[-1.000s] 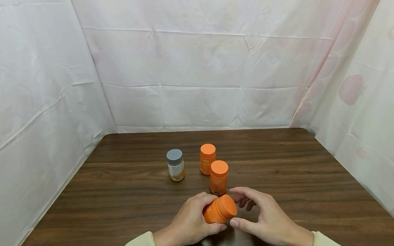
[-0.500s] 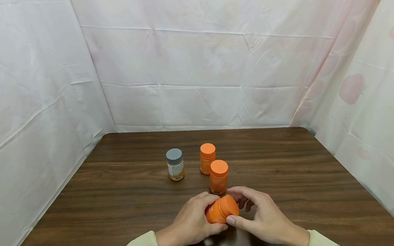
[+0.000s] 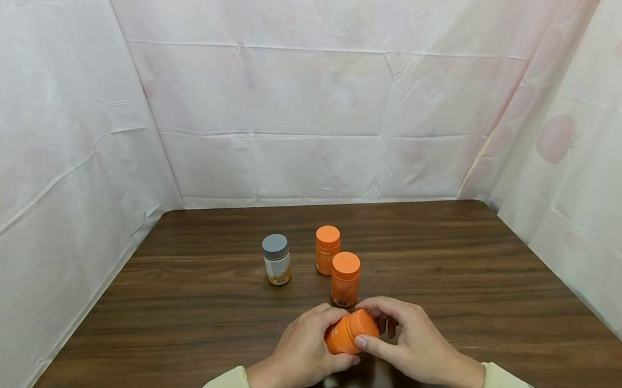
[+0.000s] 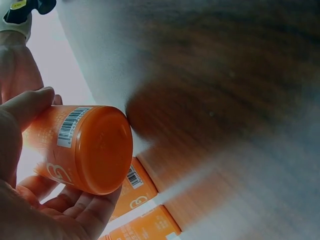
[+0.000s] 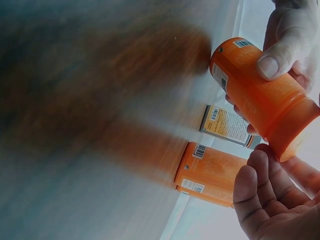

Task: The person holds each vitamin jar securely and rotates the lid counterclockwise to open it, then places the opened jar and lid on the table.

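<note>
My left hand (image 3: 298,353) grips a tilted orange bottle (image 3: 339,338) around its body, near the front of the table. Its round base and barcode face the camera in the left wrist view. The lid (image 3: 364,325), also orange, points toward my right hand (image 3: 413,344). Thumb and index finger of that hand pinch the lid from both sides; the other fingers curl loosely below it. Just behind the hands an upright orange bottle (image 3: 345,282) stands, with a second orange bottle (image 3: 328,253) partly hidden behind it.
To the left of the standing bottles is a small jar (image 3: 276,260) with a grey lid and a white and yellow label. The dark wood table (image 3: 188,301) has pale cloth walls (image 3: 303,97) at the back and on both sides.
My right hand has moved left to the held bottle, its thumb and index finger coming onto the lid. The bottle has shifted slightly right; the standing bottles and jar stay put.
</note>
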`<state>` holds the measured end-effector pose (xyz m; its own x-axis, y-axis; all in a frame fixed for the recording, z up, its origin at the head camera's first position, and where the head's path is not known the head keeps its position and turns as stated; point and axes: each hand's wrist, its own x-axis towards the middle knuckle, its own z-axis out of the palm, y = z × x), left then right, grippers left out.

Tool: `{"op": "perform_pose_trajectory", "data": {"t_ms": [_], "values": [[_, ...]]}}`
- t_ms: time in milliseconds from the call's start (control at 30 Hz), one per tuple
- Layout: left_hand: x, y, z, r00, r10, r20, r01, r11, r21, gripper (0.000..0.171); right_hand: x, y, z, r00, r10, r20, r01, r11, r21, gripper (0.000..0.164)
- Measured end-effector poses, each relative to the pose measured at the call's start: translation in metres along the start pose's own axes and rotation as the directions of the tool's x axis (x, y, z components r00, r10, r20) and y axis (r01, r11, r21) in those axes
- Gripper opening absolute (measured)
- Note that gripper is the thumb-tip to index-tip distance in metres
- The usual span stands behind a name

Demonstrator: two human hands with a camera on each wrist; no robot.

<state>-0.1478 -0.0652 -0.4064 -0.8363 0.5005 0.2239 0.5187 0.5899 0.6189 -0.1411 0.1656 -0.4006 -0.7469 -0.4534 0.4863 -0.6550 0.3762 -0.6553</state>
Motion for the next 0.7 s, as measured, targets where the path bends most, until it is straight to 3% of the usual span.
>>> {"op": "perform_pose_trajectory", "data": {"t_ms": [233,467,700], "values": [[0.0001,0.0003,-0.0005,1.0,-0.005,0.011,0.005,1.0,0.014,0.044,0.0006,-0.0005,0.0004,1.0,-0.011,-0.005,0.011,1.0,0.011,0.032],[0.0015,-0.0009,-0.002,0.999,-0.005,0.041,0.006,1.0,-0.027,0.042,0.0,-0.0024,-0.0018,1.0,-0.006,0.005,0.006,1.0,-0.028,0.035],[0.0013,-0.002,-0.0024,0.998,-0.011,0.057,0.014,0.999,-0.047,0.043,0.0003,-0.0029,-0.0061,0.997,-0.075,0.025,0.076,0.995,-0.063,0.042]]}}
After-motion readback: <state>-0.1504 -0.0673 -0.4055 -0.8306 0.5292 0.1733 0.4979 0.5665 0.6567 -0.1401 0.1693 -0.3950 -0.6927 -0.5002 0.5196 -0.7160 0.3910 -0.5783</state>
